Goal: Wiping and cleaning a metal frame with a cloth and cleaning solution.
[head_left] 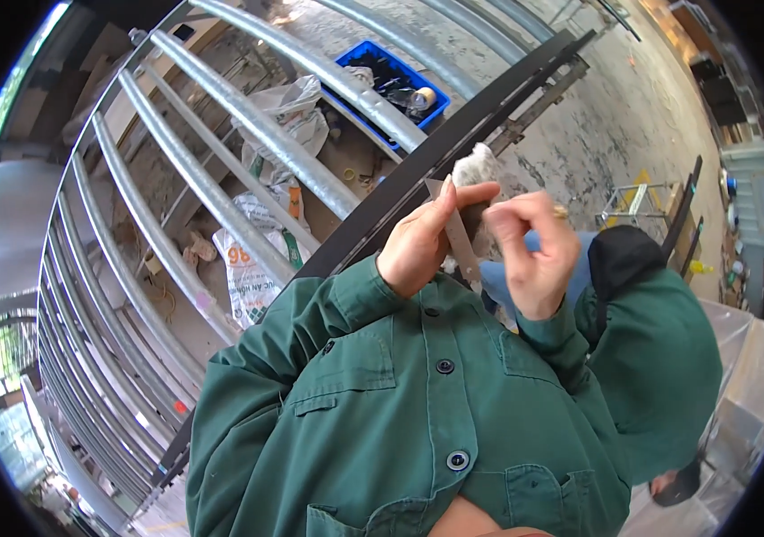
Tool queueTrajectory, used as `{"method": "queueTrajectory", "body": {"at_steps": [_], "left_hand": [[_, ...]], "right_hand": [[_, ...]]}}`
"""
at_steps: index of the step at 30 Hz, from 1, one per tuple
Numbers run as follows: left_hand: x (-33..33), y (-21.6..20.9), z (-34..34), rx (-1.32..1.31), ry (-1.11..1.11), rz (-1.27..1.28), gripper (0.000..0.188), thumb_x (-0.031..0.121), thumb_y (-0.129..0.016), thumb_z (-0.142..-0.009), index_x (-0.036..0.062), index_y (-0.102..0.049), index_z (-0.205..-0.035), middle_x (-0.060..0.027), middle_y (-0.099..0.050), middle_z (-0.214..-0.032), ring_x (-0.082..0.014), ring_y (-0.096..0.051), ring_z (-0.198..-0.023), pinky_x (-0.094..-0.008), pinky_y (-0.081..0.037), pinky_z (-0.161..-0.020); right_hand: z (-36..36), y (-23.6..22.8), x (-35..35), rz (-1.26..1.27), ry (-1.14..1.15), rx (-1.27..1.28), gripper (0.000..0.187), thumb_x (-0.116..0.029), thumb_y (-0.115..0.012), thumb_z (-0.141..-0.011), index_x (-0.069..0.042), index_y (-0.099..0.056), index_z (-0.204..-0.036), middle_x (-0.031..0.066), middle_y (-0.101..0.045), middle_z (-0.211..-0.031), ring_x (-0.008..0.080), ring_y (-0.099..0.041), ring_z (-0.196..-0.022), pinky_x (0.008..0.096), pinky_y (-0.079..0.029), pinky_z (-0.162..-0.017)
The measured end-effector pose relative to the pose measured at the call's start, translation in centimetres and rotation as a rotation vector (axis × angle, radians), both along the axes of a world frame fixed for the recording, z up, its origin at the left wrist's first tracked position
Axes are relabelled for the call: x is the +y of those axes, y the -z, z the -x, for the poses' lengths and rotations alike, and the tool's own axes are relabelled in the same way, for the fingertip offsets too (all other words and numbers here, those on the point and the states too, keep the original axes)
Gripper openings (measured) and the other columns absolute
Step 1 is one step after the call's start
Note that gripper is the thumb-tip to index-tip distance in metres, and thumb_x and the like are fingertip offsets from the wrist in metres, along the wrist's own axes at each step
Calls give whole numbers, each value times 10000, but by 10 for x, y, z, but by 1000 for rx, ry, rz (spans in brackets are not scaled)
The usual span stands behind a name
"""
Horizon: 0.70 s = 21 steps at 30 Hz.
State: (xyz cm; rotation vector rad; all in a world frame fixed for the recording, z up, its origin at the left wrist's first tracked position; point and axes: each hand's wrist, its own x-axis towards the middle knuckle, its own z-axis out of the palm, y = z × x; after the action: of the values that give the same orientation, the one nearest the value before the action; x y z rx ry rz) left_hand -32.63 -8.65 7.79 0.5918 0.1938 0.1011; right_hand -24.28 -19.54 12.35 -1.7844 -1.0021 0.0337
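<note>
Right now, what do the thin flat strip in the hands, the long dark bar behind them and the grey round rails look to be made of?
The thin flat grey strip, pinched in the left hand, looks like bare dull metal, perhaps a scraper blade. The long dark bar seems black-painted steel: matt, straight-edged. The grey round rails look galvanised: mottled silvery sheen. The right hand is beside the strip; contact unclear.

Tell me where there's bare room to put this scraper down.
Bare concrete floor lies right of the black frame rail, up to the small metal stand. Left of the rail is crowded: grey pipes, white sacks, blue crate.
</note>
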Motion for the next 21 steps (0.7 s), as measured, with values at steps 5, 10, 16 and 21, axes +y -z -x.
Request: {"method": "queueTrajectory", "body": {"at_steps": [5, 10, 16, 21], "left_hand": [[-11, 3, -3, -48, 13, -300, 548, 416, -278, -962, 22, -342, -1338, -81, -488, -1207, -142, -469, -1078, -271, -361, -938], [-26, 7, -4, -48, -34, -281, 538, 387, -324, -959, 1, -343, -1333, -49, -441, -1167, -130, -406, -1100, -259, -258, -998], [-6, 2, 4, 28, -243, -330, 135, 114, -656, -785, 62, -532, -785, 21, -482, -728, -73, -458, -693, -195, -353, -612], [16, -25, 37, 138, -371, -572, 393, 5, -644, -735, 55, -441, -1068, -25, -492, -796, -112, -485, -729, -236, -387, -637]], "right_hand": [[16, 2, -13, 170, 69, 324, 165, -75, -669, -770, -3, -599, -902, 59, -616, -681, 104, -575, -589, 230, -443, -522], [9, 9, -30, 126, -57, 837, 156, -33, -655, -772, 7, -596, -911, 11, -621, -743, 49, -550, -643, 182, -442, -595], [-56, 14, -62, -233, 27, 899, 77, -25, -605, -805, -41, -573, -874, 31, -616, -809, 94, -577, -745, 201, -442, -700], [-170, 30, -52, -295, -58, 931, 190, -23, -519, -842, -29, -507, -1032, 77, -595, -835, 151, -577, -731, 258, -478, -636]]}}
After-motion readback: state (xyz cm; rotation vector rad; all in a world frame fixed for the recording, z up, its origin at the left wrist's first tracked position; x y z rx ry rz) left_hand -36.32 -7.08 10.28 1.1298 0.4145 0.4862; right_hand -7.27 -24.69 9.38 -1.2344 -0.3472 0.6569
